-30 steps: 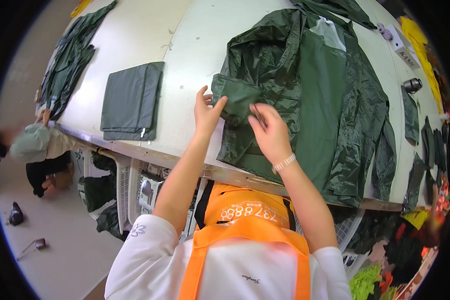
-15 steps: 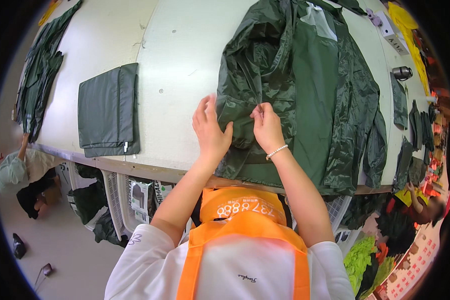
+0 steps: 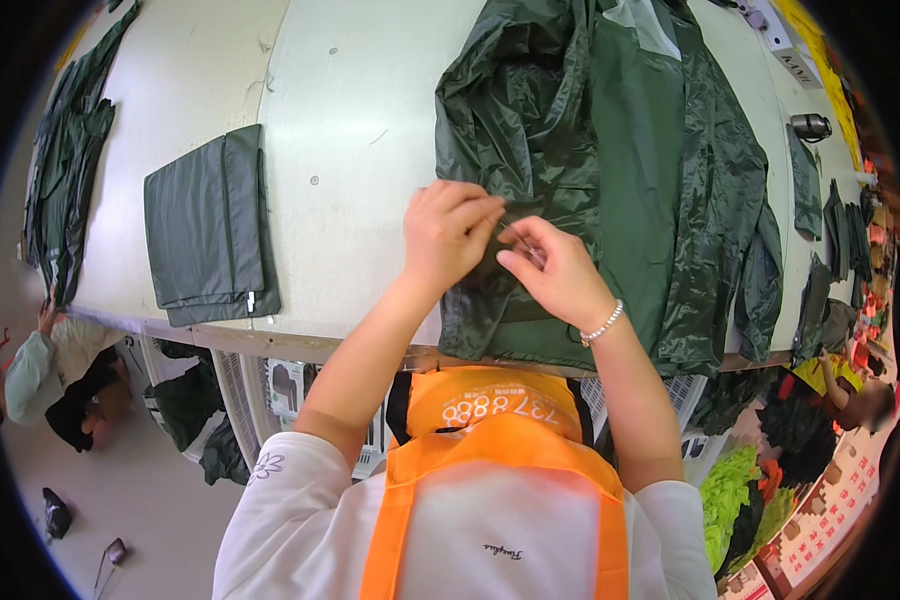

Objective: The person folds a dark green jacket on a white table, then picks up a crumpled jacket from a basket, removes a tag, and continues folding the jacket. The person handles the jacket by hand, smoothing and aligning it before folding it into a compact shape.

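Observation:
A dark green, shiny rain jacket (image 3: 635,210) lies spread on the pale work table (image 3: 360,110), its front hem along the near edge. Over its left front panel, my left hand (image 3: 450,235) has its fingertips drawn together in a pinch. Close beside it, my right hand (image 3: 560,272), with a beaded bracelet at the wrist, also has curled, pinching fingers. Between the two sets of fingertips shows a thin line, too fine and blurred to name. A folded dark green garment (image 3: 205,225) with a small white tag rests to the left.
At the far left lies another long green garment (image 3: 75,170), with a person (image 3: 65,365) by the table corner. A dark cylindrical object (image 3: 810,126), a white box (image 3: 790,50) and folded green pieces (image 3: 805,185) are on the right. White baskets (image 3: 240,390) stand below the table edge.
My left hand has moved right toward the right hand, and its spread fingers have closed into a pinch. My right hand has shifted slightly right and nearer to me. The whole view has shifted a little.

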